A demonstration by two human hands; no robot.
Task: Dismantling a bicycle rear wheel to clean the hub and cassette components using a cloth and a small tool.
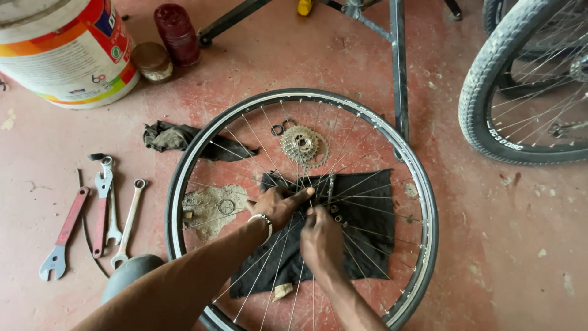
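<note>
Wheel [245, 119] lies flat on the floor, hub at centre: stiff rim, thin springy spokes. Left hand [278, 205] and right hand [321, 239] fingers pinch narrowly at the hub; cassette [303, 146] at twelve o'clock.

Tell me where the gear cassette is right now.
In the head view the gear cassette lies on the red floor inside the wheel rim, behind the spokes, just above the black cloth and both hands.
</note>
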